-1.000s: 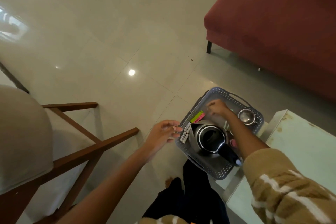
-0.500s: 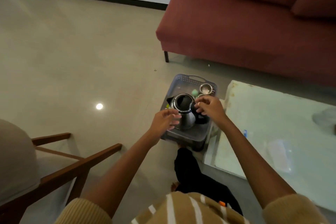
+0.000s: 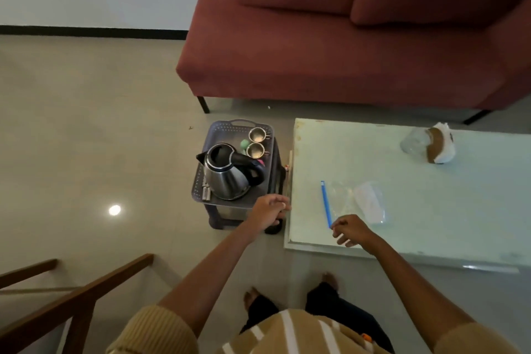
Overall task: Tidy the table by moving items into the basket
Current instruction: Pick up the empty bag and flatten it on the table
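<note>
A grey perforated basket stands on a dark low stool left of the table. Inside it are a steel kettle with a black handle, two steel cups and small items. On the pale glass table lies a clear zip bag with a blue strip. A clear jar lies on its side at the far right. My left hand hovers by the basket's near right corner, fingers loosely curled, holding nothing. My right hand is over the table's near edge, fingertips at the strip's near end.
A red sofa runs along the far side of the table and basket. A wooden chair frame stands at the lower left. My feet are on the tiled floor between chair and table.
Both hands have pulled back out of the basket. The right hand swung right over the table to the zip bag; the left drew back to the basket's near corner. The view lifted.
</note>
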`<state>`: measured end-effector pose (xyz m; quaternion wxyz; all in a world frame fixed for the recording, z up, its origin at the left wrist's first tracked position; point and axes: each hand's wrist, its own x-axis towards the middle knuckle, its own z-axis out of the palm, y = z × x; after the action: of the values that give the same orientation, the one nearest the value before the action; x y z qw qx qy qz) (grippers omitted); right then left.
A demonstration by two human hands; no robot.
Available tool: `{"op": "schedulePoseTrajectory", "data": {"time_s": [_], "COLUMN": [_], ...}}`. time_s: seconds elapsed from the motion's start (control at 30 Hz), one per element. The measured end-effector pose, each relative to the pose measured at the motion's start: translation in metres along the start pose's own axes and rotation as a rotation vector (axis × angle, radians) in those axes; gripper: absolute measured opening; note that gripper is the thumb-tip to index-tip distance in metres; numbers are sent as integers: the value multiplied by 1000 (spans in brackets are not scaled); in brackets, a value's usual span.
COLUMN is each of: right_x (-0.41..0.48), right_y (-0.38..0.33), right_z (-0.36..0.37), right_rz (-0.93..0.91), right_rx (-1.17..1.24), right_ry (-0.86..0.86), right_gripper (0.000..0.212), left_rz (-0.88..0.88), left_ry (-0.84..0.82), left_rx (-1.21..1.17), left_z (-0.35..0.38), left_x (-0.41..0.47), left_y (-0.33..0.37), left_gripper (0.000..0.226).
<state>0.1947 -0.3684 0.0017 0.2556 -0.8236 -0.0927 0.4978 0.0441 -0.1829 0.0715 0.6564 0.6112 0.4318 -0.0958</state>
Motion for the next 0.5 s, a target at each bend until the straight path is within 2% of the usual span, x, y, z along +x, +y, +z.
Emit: {"op": "schedulePoseTrajectory", "data": {"time_s": [0.17, 0.37, 0.43, 0.5], "right_x": [21, 79, 107, 131], "right_y": [53, 99, 115, 130], "right_z": [-46, -105, -118, -125], "right_rz": [87, 143, 147, 189], "right_rx": [45, 108, 108, 172], "right_ry": [-1, 116, 228, 297], "right_gripper": [12, 15, 22, 43], "left_rz": [-54, -184, -226, -270], "left_ry": [4, 47, 59, 70], "left_rx": [-14, -40, -42, -47], "left_z": [62, 140, 161, 178], "left_x": [19, 52, 65, 79], "left_y": [7, 13, 8, -1], "left_gripper": [26, 24, 23, 22]}}
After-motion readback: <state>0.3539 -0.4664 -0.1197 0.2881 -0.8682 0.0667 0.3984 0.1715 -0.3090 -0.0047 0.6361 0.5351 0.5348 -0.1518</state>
